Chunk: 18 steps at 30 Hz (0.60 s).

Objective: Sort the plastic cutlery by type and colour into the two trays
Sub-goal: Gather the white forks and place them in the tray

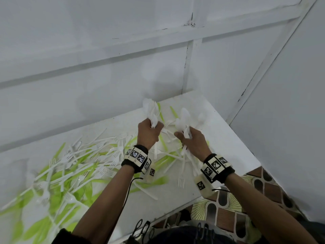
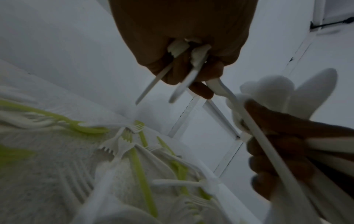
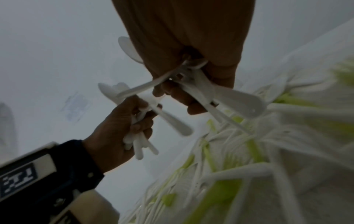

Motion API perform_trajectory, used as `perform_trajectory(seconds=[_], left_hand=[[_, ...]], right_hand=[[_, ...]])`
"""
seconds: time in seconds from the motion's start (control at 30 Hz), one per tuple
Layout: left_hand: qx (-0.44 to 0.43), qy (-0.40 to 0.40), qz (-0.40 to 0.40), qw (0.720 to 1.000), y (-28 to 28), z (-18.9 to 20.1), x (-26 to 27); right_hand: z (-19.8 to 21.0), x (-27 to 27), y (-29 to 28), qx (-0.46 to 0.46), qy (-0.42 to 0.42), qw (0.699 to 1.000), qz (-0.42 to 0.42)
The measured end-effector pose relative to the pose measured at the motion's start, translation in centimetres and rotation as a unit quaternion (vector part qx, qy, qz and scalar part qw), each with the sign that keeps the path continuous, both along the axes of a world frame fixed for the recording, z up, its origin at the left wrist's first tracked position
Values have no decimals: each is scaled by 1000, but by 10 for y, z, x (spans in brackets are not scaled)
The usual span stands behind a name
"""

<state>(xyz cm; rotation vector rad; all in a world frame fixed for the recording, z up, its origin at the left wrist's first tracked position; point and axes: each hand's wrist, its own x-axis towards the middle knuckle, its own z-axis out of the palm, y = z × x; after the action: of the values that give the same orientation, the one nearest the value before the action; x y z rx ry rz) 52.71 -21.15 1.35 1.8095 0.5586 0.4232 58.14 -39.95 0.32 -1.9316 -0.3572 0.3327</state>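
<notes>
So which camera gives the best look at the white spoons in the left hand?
The right wrist view: the left hand grips the white spoons side-on, handles and bowls visible. The head view shows only bowls above the fist; the left wrist view only handle ends.

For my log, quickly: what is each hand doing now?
Left hand: holding a bunch of white spoons.
Right hand: holding another white bunch.

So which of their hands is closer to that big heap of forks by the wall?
Left. The left hand is raised just right of the fork heap; the right hand is farther right, beyond the left hand.
</notes>
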Motion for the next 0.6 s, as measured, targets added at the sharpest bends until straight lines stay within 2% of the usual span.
perform_trajectory(seconds=[0.23, 0.37, 0.47, 0.6], left_hand=[[-31, -25, 23, 999, -4, 2, -11], [-71, -33, 10, 997, -1, -2, -17], [-101, -43, -20, 994, -7, -4, -20], [-113, -15, -49, 992, -12, -3, -20]], right_hand=[[3, -19, 32, 66, 44, 997, 20], [4, -22, 37, 67, 48, 996, 31], [5, -25, 39, 80, 66, 995, -6], [8, -26, 37, 85, 63, 993, -52]])
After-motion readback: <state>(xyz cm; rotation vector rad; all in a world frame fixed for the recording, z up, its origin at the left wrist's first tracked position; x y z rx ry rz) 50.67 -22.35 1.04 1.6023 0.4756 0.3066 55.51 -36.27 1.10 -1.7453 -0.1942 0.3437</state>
